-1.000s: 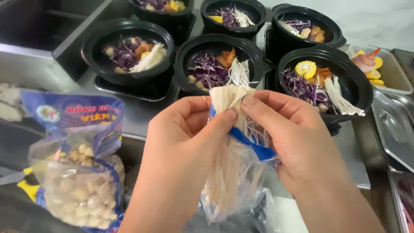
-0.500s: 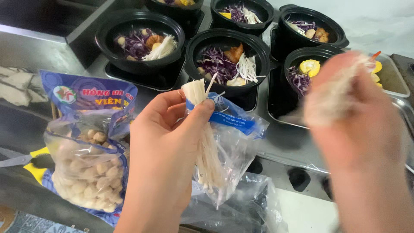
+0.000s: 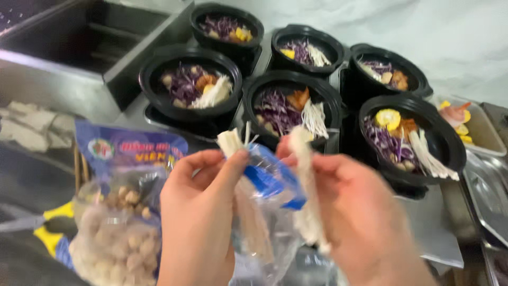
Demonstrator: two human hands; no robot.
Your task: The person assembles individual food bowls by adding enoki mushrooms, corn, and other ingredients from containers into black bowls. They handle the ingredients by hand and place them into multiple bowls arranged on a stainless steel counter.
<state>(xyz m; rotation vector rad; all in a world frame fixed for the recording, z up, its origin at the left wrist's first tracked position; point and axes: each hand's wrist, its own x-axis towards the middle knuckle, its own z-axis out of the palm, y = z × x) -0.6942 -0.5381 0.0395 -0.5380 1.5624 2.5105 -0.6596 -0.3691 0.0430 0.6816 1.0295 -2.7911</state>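
My left hand [image 3: 198, 212] grips a clear plastic packet with a blue band [image 3: 272, 182] that holds long white enoki mushrooms [image 3: 231, 142], their cut ends sticking up above my thumb. My right hand [image 3: 360, 212] pinches a separate bundle of enoki mushrooms [image 3: 307, 185] right beside the packet, hanging down between the fingers. Both hands hover in front of several black bowls; the nearest one [image 3: 292, 106] holds purple cabbage, a fried piece and white mushrooms.
More black bowls [image 3: 188, 82] [image 3: 410, 132] with purple cabbage and toppings stand on a metal counter [image 3: 428, 228]. A blue and clear bag of small pale balls [image 3: 119, 233] lies at the left. A steel sink [image 3: 69, 47] is at the back left, a tray with yellow pieces [image 3: 468, 122] at the right.
My right hand went out to the right-hand bowl with a bundle of mushrooms, then came back to the packet and now holds another bundle beside it. The left hand kept its grip.
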